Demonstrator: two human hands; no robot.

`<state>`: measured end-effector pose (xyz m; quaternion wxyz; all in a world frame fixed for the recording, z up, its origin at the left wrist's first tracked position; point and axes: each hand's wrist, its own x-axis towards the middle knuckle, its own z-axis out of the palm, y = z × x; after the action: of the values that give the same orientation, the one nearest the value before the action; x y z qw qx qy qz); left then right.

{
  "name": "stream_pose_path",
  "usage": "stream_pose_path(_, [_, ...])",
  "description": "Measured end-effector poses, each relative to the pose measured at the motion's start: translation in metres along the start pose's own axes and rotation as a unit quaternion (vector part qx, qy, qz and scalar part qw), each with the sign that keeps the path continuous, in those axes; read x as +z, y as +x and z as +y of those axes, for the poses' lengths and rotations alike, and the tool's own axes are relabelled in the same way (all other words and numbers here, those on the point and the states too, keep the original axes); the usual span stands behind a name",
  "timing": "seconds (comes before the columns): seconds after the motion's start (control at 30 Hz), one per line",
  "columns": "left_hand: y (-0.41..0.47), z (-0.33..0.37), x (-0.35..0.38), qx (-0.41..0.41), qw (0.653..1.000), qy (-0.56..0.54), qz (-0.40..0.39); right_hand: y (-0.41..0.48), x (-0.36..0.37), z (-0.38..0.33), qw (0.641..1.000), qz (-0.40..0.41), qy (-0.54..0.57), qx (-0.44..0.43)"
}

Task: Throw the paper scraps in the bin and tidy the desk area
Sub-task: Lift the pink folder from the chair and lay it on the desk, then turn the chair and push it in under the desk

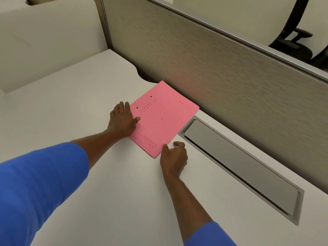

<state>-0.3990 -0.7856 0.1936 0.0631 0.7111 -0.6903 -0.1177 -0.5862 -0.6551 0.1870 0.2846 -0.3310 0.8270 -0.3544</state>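
Note:
A pink file folder (163, 118) with printed lines and two punched holes lies flat on the white desk (88, 107), close to the partition. My left hand (122, 121) rests flat on the folder's left edge, thumb on the pink cover. My right hand (174, 157) touches the folder's near corner, thumb on the cover and fingers curled on the desk beside it. No paper scraps and no bin are in view.
A grey cable-tray lid (236, 166) is set into the desk to the right of the folder. A beige fabric partition (213, 68) runs along the back. A black office chair (298, 38) stands beyond it. The desk has a curved cut-out (140, 75) at the back.

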Motion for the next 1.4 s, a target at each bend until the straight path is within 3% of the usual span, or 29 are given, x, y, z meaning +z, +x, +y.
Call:
stream_pose_path(0.47, [-0.198,-0.034,-0.035,0.207,0.974,-0.006,0.092,-0.121,-0.062,0.067,0.985,-0.068,-0.134,-0.081])
stream_pose_path(0.77, [-0.348,-0.115,-0.049,0.026,0.996,-0.089,0.001,-0.239,-0.104,0.117,0.950,-0.140,-0.250,-0.125])
stream_pose_path(0.97, [-0.458,-0.173,-0.062,0.037,0.987,-0.099,-0.123,-0.337,-0.124,0.149,0.954,-0.133,-0.254,-0.087])
stream_pose_path(1.2, [-0.579,-0.253,-0.067,0.047,0.986,-0.087,-0.131,-0.452,-0.143,0.186,0.953,-0.147,-0.258,-0.058])
stream_pose_path(1.4, [-0.661,-0.293,-0.062,0.029,0.986,-0.053,-0.154,-0.540,-0.169,0.214,0.951,-0.143,-0.257,-0.090])
